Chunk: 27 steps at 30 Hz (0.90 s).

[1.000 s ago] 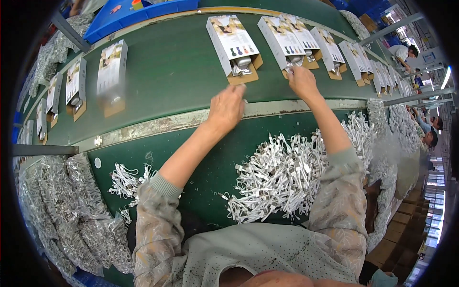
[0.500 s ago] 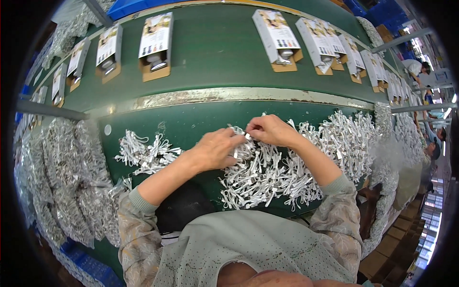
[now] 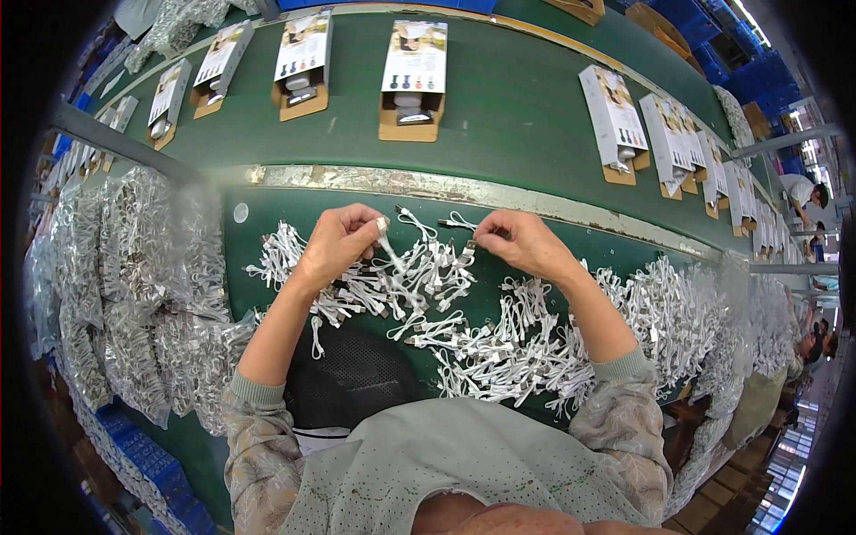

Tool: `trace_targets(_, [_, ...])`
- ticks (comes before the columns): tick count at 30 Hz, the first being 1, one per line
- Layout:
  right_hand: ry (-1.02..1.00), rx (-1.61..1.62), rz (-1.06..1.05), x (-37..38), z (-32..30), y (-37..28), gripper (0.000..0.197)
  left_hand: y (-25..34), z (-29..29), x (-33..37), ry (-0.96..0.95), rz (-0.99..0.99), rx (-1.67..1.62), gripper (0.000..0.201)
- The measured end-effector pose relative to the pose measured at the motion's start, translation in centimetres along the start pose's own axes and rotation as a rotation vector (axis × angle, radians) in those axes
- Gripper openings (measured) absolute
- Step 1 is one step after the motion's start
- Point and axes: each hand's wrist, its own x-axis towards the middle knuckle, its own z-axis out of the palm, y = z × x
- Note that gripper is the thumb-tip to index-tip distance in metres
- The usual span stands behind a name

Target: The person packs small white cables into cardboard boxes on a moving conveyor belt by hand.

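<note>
Both hands work above short white USB cables with looped cords on a green bench. My left hand [image 3: 337, 250] pinches a white USB cable [image 3: 384, 234] between thumb and fingers, its cord hanging over a smaller heap of cables [image 3: 432, 267]. To the right, my right hand [image 3: 524, 242] has thumb and forefinger pinched together. A looped white cable [image 3: 459, 220] reaches to those fingertips, and a metal plug shows just beneath them; the exact grip is partly hidden. A larger cable pile [image 3: 508, 357] spreads below and right of my right hand.
Beyond a worn metal rail [image 3: 383, 183], open white boxes [image 3: 415, 67] stand on a green conveyor. Clear bags of cables [image 3: 134, 285] line the left side. A black mesh item [image 3: 352, 379] lies near my body. Blue crates [image 3: 147, 455] sit lower left. Other people are far right.
My hands, close together before, are now apart, the left one farther left with a cable. More cables lie in the middle heap. The boxes have shifted right; the view has shifted too.
</note>
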Motion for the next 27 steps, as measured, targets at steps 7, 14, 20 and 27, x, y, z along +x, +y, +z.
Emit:
trace_targets(7, [-0.098,-0.308,-0.279,0.1,2.2,1.1,0.017,-0.4,-0.7,1.3,0.12,-0.062,-0.197,0.02])
trace_targets(14, [0.11,-0.457,-0.308,-0.9,2.4,2.2,0.035,0.0,-0.1,5.8,0.434,0.219,-0.418,0.023])
trace_targets(20, [0.358,-0.309,-0.215,0.8,1.6,3.3,0.026,0.3,-0.1,12.4,0.694,0.318,-0.173,0.017])
trace_targets(27, [0.813,-0.506,-0.191,7.5,-3.7,5.8,0.019,0.2,1.8,19.9,0.939,0.381,0.376,0.014])
